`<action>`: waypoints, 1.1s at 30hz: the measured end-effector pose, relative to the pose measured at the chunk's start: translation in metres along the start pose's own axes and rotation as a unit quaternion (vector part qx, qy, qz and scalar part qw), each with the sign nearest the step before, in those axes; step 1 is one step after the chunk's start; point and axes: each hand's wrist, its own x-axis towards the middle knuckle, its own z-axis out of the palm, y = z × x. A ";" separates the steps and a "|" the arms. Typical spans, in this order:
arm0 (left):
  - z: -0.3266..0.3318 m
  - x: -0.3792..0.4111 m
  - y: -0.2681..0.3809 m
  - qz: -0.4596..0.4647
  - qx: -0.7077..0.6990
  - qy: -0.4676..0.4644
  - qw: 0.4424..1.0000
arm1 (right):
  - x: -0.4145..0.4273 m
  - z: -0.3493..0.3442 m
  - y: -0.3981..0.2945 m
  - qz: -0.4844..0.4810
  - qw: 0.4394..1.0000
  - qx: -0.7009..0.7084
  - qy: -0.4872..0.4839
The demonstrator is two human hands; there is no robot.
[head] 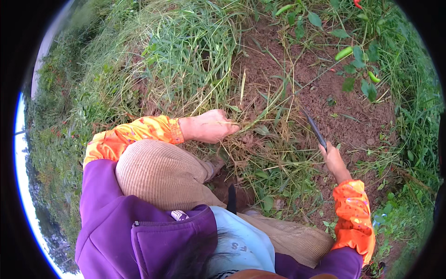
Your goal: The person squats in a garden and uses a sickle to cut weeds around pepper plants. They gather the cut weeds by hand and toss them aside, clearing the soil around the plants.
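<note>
My left hand (210, 126) is closed in a fist around a few long grass stems (259, 118), which run from it toward the upper right, low over the soil. In my right hand (334, 160) is a dark, narrow hand tool (315, 129), probably a sickle or knife, pointing up and left; its far end blurs into the soil and stems. Between my hands lies a loose layer of pulled or cut grass and dry roots (251, 150). Bright orange sleeve covers (352, 212) are on both forearms.
Dense standing grass (195, 52) rises ahead on the left. A chilli plant (359, 57) with green chilli peppers (344, 53) and a red one (358, 4) grows at the upper right. Bare reddish-brown soil (352, 111) lies beyond the tool. My bent knee (150, 171) is close to my left forearm.
</note>
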 end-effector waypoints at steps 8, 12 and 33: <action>-0.004 0.078 0.036 0.190 -0.186 -0.196 0.944 | -0.243 0.101 0.074 0.177 0.965 0.191 0.031; 0.010 0.084 0.018 0.111 -0.186 -0.204 0.955 | -0.265 0.151 0.048 0.233 0.905 0.353 0.041; 0.037 0.059 -0.019 0.004 0.140 -0.195 0.971 | -0.216 0.149 0.039 0.249 0.858 0.448 0.038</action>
